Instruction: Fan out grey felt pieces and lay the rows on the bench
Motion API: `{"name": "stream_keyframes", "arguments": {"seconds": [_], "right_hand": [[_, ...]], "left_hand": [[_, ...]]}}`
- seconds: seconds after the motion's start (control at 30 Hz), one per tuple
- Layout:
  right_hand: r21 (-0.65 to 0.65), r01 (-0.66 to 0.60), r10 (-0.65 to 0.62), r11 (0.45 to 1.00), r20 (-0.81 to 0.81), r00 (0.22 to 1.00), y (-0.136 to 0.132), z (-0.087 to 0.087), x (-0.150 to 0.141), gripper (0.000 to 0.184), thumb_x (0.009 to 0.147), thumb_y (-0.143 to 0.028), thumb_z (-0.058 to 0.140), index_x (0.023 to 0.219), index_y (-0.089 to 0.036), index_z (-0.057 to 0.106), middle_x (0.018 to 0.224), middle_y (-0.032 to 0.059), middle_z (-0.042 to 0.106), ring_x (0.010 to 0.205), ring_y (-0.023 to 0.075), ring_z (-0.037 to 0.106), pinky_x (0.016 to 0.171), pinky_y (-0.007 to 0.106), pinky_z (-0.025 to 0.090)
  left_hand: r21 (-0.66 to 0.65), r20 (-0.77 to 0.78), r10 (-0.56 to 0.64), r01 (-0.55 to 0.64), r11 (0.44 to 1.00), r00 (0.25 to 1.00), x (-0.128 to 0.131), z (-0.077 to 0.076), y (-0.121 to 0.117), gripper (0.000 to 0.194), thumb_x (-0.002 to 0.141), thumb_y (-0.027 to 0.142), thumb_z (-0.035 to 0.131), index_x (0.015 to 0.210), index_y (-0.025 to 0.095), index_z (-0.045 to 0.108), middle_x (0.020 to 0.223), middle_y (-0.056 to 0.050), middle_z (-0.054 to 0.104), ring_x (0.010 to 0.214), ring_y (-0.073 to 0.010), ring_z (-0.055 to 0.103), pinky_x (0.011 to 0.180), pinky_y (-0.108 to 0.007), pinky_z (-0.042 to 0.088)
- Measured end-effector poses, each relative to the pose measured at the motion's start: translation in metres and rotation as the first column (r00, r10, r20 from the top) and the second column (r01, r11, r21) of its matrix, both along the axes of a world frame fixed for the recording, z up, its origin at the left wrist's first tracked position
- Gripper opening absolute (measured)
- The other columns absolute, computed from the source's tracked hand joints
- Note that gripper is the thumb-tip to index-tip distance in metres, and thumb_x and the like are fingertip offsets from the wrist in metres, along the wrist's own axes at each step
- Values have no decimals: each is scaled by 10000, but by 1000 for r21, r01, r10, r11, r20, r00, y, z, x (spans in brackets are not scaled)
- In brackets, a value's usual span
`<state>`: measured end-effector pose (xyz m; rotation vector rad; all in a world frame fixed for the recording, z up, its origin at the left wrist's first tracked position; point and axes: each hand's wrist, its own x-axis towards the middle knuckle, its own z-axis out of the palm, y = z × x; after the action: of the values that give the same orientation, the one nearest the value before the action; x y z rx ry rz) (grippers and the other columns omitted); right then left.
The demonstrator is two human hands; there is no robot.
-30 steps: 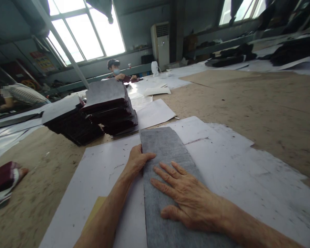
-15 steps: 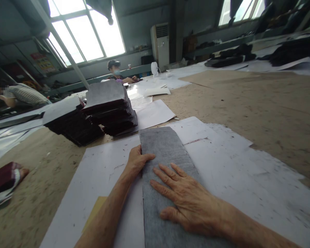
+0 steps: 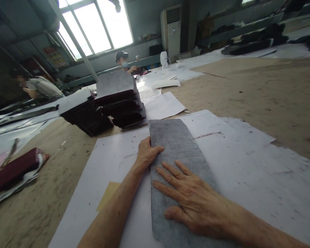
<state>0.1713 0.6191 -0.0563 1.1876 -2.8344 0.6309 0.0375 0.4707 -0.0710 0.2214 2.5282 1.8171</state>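
Observation:
A long grey fabric panel [image 3: 174, 137] with a curved right edge lies in front of me on white paper. My left hand [image 3: 147, 151] grips its left edge near the far end, thumb on top and the other fingers mostly hidden at the side. Flat on the panel's nearer half rests my right hand [image 3: 186, 193], its fingers spread and nothing in them. My right palm and forearm cover part of the panel's right side. Whether the panel is one layer or several I cannot tell.
Beyond the white paper [image 3: 248, 165] stand two dark stacks of cut pieces with grey tops, a left stack [image 3: 85, 115] and a right stack [image 3: 121, 101]. A maroon bundle [image 3: 18, 170] lies at left. A yellow paper [image 3: 108, 194] is beside my left forearm. Two people work farther back.
The view has swung left and slightly down, so more of the maroon bundle and the panel's near left corner show. Both hands keep nearly the same places on the panel.

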Motion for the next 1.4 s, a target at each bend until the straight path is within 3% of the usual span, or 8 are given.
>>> {"name": "stream_keyframes", "arguments": {"seconds": [0.27, 0.4, 0.6, 0.67, 0.77, 0.83, 1.13, 1.4], "right_hand": [[-39, 58, -60, 998, -51, 997, 0, 6, 8, 628, 838, -561, 503, 1362, -231, 396, 1438, 121, 281, 1327, 339, 200, 1069, 584, 153], [-199, 327, -376, 924, -311, 873, 4, 7, 6, 580, 877, -484, 469, 1367, -182, 391, 1432, 144, 279, 1328, 346, 190, 1063, 606, 136], [-98, 321, -315, 942, 76, 946, 8, -3, -5, 578, 787, -460, 593, 1288, -185, 502, 1398, 168, 327, 1304, 359, 246, 1035, 609, 220], [-347, 497, -460, 795, 188, 868, 21, -3, -19, 474, 795, -376, 566, 1232, -193, 553, 1362, 118, 417, 1298, 305, 296, 1080, 540, 201], [-582, 759, -651, 291, 461, 603, 50, -4, -46, 556, 699, -347, 618, 1199, -117, 543, 1331, 169, 440, 1272, 311, 343, 1096, 487, 208], [-569, 805, -631, 167, 566, 531, 67, -4, -61, 623, 678, -382, 631, 1219, -102, 497, 1300, 215, 452, 1215, 331, 417, 1036, 509, 311], [-605, 766, -147, 218, 755, 639, 50, 14, -93, 499, 540, -297, 702, 1001, -126, 617, 884, 95, 679, 733, 252, 643, 674, 382, 541], [-699, 711, -224, 73, 683, 695, 42, -8, -90, 366, 511, -208, 725, 869, -186, 650, 781, -31, 656, 796, 191, 597, 768, 295, 492]], "left_hand": [[0, -39, -77, 77, 997, 996, 3, -2, -2, 340, 574, 231, 680, 901, 145, 645, 836, -40, 684, 751, -193, 602, 683, -282, 474], [45, -31, -111, 113, 993, 993, 2, -3, -2, 325, 583, 251, 670, 888, 141, 644, 817, -41, 690, 729, -197, 615, 663, -284, 484], [126, 38, -77, 72, 989, 996, 2, -5, 1, 350, 551, 224, 686, 889, 141, 642, 794, -46, 695, 717, -205, 622, 645, -286, 490], [172, 62, -85, 73, 982, 994, 3, -5, 1, 357, 548, 209, 684, 896, 145, 640, 801, -43, 695, 724, -206, 624, 648, -286, 490], [267, 93, -124, 96, 959, 988, 6, -4, 2, 350, 562, 185, 665, 909, 152, 635, 812, -31, 694, 709, -195, 624, 648, -288, 490], [335, 107, -150, 106, 936, 983, 7, -3, 3, 331, 564, 172, 659, 893, 150, 631, 799, -26, 692, 694, -186, 623, 652, -290, 490], [508, 137, -235, 135, 851, 962, 7, -5, 1, 387, 565, 154, 692, 944, 125, 620, 856, -71, 699, 734, -214, 640, 684, -326, 503], [623, 73, -278, 174, 762, 958, 0, 1, 1, 390, 722, 372, 633, 1034, 145, 585, 936, -75, 684, 793, -204, 641, 715, -319, 503]]}}
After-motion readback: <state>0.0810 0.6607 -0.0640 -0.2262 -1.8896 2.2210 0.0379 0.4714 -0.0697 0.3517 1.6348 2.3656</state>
